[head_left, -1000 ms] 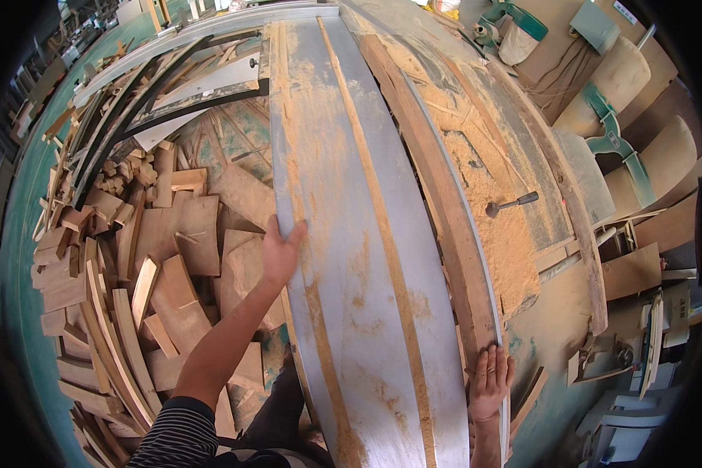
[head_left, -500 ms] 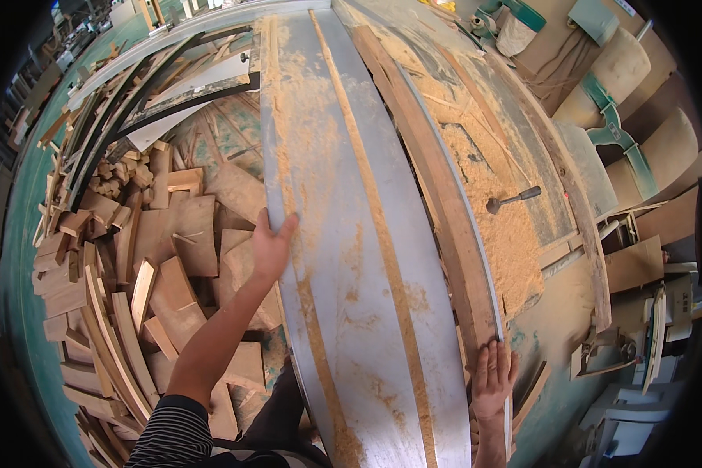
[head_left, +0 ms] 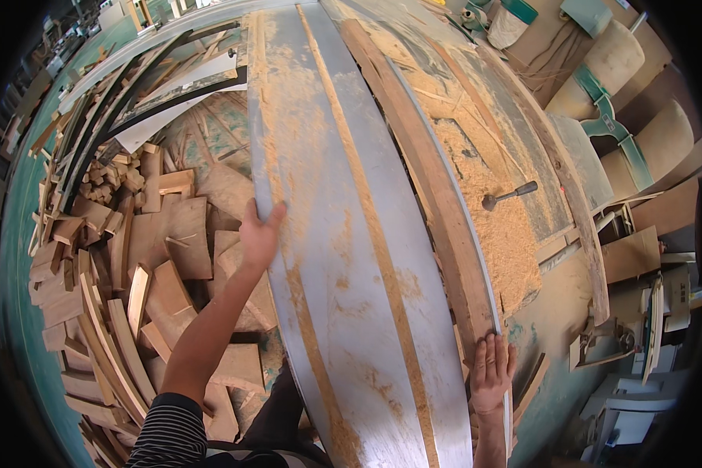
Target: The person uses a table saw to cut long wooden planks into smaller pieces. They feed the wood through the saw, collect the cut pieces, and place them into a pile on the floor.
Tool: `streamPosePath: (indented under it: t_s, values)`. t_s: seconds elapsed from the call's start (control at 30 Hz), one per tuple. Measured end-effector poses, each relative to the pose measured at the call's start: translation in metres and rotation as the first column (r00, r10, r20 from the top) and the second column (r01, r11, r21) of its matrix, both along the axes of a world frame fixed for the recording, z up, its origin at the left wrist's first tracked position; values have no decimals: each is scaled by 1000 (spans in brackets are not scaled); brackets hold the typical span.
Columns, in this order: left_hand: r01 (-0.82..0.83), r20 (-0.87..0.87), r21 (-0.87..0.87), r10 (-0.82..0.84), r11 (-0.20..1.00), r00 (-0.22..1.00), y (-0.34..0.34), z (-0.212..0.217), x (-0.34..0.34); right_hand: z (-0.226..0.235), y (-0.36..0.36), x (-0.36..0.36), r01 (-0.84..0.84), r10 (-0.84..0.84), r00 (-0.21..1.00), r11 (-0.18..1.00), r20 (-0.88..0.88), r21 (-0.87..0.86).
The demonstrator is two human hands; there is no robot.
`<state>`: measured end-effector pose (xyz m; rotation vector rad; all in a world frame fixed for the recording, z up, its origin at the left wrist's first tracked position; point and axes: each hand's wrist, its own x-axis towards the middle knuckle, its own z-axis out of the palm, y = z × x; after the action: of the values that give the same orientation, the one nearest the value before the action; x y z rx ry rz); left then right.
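A long plank (head_left: 421, 148) of brown wood lies lengthwise on the grey machine table (head_left: 351, 312), beside a thin upright metal fence (head_left: 448, 171). At the plank's near end rests my right hand (head_left: 489, 381), its fingers stretched out flat over the wood and close to the fence. My left hand (head_left: 260, 234) leans on the table's left edge, well away from the plank. Its thumb and forefinger are spread apart; the other fingers are partly hidden. Sawdust covers two long grooves in the tabletop.
Wood offcuts (head_left: 168, 234) are heaped on the floor at left, below a black metal frame (head_left: 125, 117). Right of the fence are piled sawdust (head_left: 499, 257) and a lever with a dark knob (head_left: 511, 194). Curved boards and a green bracket (head_left: 620, 136) stand farther right.
The view has shifted slightly, so the table and plank appear a little farther left. Both hands keep about the same places on the table edge and the plank end.
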<state>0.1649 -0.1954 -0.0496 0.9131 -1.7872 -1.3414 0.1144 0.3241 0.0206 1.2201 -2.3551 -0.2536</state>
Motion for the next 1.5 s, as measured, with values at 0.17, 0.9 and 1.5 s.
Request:
streamPosePath:
  t_s: [0.17, 0.9, 1.5]
  values:
    - [-16, 18, -12, 16, 1000, 1000, -11, 0, -7, 0, -3, -4, -1, 1, 1000, 1000, 3, 7]
    - [-5, 81, -33, 8, 999, 997, -62, 5, -32, 5, -23, -6, 12, -11, 1000, 1000, 24, -10]
    - [397, 72, -828, -626, 397, 776, 141, 62, -121, 73, -84, 43, 230, -368, 913, 822, -178, -522]
